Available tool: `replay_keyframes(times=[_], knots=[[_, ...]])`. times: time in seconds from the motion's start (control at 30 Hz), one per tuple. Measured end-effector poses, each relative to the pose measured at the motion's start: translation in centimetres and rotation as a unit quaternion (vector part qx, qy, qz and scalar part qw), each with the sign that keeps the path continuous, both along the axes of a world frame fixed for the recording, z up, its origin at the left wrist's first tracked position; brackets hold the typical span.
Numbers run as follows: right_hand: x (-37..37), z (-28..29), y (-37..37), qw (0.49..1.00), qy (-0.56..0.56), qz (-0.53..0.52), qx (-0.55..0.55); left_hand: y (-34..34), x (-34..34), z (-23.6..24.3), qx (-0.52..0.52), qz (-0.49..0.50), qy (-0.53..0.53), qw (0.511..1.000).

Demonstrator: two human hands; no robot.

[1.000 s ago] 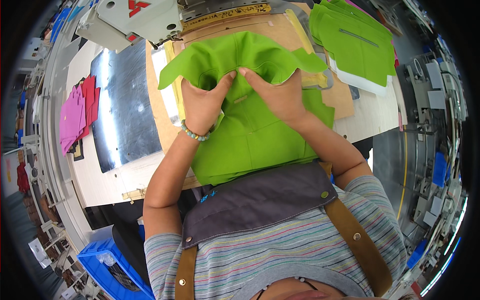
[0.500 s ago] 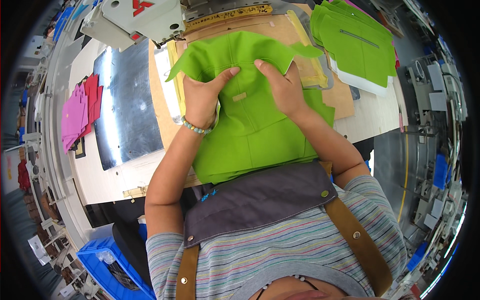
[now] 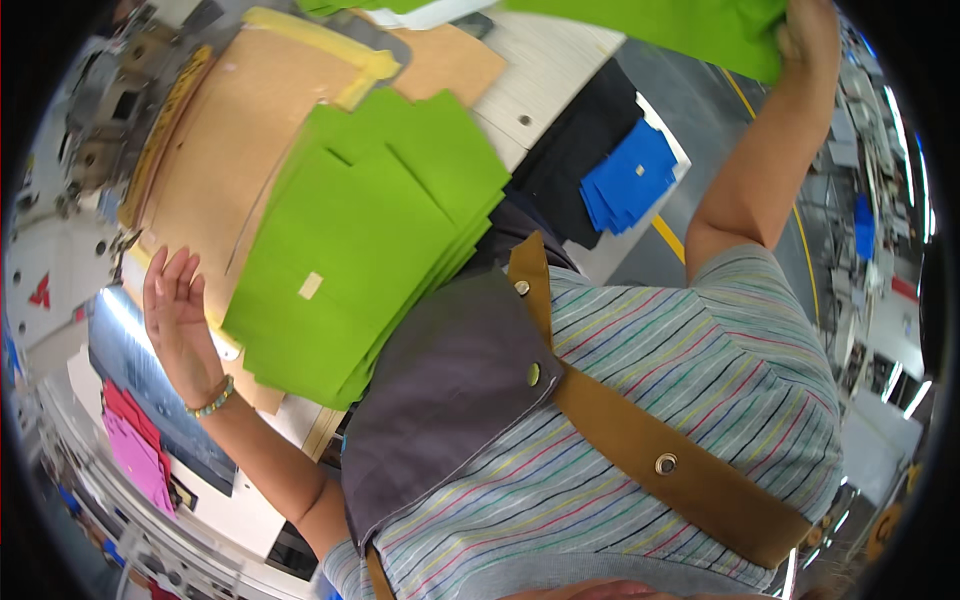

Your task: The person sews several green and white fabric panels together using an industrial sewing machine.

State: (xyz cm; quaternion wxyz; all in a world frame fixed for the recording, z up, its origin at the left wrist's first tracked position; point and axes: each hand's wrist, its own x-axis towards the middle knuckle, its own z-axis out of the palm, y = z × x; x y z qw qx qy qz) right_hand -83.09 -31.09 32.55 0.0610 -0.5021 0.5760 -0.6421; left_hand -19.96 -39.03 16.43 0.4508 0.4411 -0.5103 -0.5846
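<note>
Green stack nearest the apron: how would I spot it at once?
On the pale table, find the tan board; the green stack overlaps it, beside the grey apron. Unlike the green cloth in the right hand, it lies flat, showing a beige patch.

Left hand (image 3: 183,322) raised, fingers (image 3: 175,272) loosely curled, slightly parted. Left wrist (image 3: 210,392) above slanting left forearm (image 3: 265,455). Right elbow (image 3: 733,232) bent; right forearm (image 3: 785,150) reaching up and outward. Right hand (image 3: 812,38) gripping, partly hidden, near view's upper edge, well apart from left.
</note>
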Motion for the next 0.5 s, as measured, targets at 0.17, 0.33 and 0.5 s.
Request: replay_keyframes(times=[0.17,0.33,0.5], knots=[[-22.6,-8.3,14.7,0.871,0.123,-0.348,0.324,-0.4,-0.6,-1.4,0.048,0.01,-0.014,0.999],[-31.9,-21.1,27.8,0.753,0.13,-0.272,0.584,-0.3,-1.0,-2.4,0.083,0.02,-0.015,0.996],[-27.9,-30.7,26.8,0.668,0.175,-0.279,0.667,0.8,-1.0,-2.2,0.08,0.028,-0.038,0.996]])
